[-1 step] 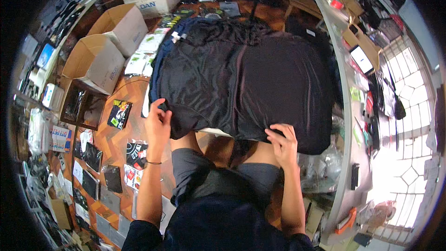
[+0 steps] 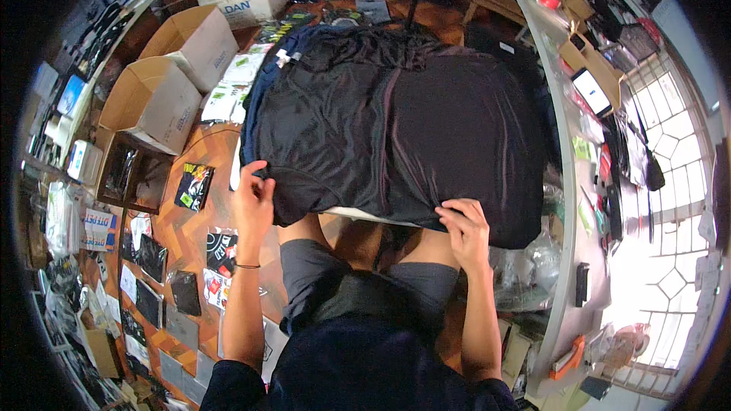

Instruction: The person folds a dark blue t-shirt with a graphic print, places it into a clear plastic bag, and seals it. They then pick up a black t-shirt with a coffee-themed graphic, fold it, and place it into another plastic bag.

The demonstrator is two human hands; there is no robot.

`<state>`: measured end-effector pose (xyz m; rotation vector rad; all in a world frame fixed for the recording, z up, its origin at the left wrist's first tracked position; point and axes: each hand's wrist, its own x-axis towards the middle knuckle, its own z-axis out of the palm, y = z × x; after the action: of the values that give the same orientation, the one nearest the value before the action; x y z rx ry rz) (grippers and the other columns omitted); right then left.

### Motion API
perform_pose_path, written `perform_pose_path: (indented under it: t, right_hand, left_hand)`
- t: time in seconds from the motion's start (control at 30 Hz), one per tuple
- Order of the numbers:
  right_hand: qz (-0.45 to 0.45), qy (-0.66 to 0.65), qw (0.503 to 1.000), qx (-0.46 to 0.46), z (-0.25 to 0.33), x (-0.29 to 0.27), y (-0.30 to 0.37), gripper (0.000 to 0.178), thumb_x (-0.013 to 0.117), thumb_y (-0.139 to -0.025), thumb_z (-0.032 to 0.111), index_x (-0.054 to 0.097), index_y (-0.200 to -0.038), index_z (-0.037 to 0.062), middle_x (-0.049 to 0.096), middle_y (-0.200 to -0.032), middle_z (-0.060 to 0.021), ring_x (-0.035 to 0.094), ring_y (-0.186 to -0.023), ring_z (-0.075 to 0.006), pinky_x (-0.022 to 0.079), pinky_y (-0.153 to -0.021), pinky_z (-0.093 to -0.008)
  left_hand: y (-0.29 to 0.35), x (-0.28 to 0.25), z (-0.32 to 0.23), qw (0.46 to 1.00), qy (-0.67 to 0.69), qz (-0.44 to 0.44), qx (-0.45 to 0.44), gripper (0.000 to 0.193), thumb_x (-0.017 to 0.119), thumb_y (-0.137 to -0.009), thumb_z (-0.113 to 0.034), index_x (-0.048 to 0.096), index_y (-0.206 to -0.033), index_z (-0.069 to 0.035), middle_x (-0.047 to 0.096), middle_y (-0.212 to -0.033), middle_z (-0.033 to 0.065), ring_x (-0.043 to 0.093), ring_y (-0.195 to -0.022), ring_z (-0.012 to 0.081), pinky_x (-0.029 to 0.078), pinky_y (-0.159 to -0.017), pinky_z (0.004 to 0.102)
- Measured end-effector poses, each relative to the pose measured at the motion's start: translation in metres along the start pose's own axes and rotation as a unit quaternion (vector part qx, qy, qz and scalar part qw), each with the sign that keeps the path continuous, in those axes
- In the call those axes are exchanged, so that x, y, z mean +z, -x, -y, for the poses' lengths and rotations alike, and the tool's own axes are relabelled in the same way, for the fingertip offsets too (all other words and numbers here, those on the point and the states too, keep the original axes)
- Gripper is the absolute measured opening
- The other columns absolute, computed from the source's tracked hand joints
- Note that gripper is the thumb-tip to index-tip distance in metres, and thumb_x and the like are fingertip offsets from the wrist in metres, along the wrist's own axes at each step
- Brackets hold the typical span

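A black garment [image 2: 457, 137], thin and slightly shiny, lies spread over a pile of dark clothing in front of my knees. Its far part is bunched, and a lengthwise fold runs down the middle. At its near left corner, my left hand [image 2: 253, 202] has thumb and fingers curled on the edge. My right hand [image 2: 466, 230] pinches the near hem right of the middle. Navy cloth [image 2: 263, 95] with white tags [image 2: 285, 58] shows along the left side. Beneath the near hem, a pale edge [image 2: 358, 215] of the support is visible between my hands.
Open cardboard boxes [image 2: 160, 103] stand at the left, with packaged garments [image 2: 194, 186] on the wooden floor. A long table [image 2: 560, 259] on the right carries a tablet [image 2: 592, 91] and an orange-handled tool [image 2: 567, 358]. Clear plastic bags [image 2: 525, 278] sit beside my right knee.
The near hem by my right hand has risen slightly, showing more of the pale edge. My left hand has shifted a little outward at the corner. The whole view has moved slightly.
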<state>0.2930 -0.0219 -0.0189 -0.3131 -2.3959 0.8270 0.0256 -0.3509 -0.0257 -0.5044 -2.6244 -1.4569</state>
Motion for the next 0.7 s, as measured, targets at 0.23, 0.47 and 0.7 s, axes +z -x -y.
perform_pose_path:
  t: [0.23,0.47,0.7]
  right_hand:
    - [-0.029,0.014,0.995,0.092,-0.004,-0.009,-0.02,0.022,0.08,-0.092,0.014,0.075,-0.112,0.0063,0.076,-0.097,-0.0114,0.071,-0.076,-0.0298,0.058,-0.071,-0.0379]
    - [0.166,0.156,0.969,-0.096,-0.007,-0.029,-0.023,0.054,0.086,-0.082,0.036,0.07,-0.128,0.0135,0.066,-0.097,-0.0077,0.072,-0.072,-0.0308,0.061,-0.066,-0.0401]
    - [0.039,0.203,0.978,-0.009,-0.021,-0.064,0.001,0.054,0.073,-0.063,-0.001,0.078,-0.115,0.0105,0.064,-0.106,-0.0094,0.071,-0.094,-0.0306,0.061,-0.079,-0.0412]
  left_hand:
    - [-0.012,-0.022,0.021,0.845,0.486,0.027,-0.222,0.02,0.056,-0.111,-0.004,0.065,-0.129,-0.006,0.071,-0.119,0.0058,0.066,-0.112,0.0146,0.051,-0.1,0.0296]
    - [0.006,-0.025,-0.002,0.951,0.219,0.062,-0.212,0.04,0.059,-0.112,-0.015,0.053,-0.151,-0.011,0.07,-0.126,0.0079,0.066,-0.109,0.0115,0.054,-0.094,0.0287]
    - [-0.003,-0.065,-0.028,0.926,0.311,0.126,-0.176,0.041,0.066,-0.105,-0.003,0.062,-0.145,-0.007,0.07,-0.124,0.0033,0.067,-0.097,0.0081,0.052,-0.086,0.0228]
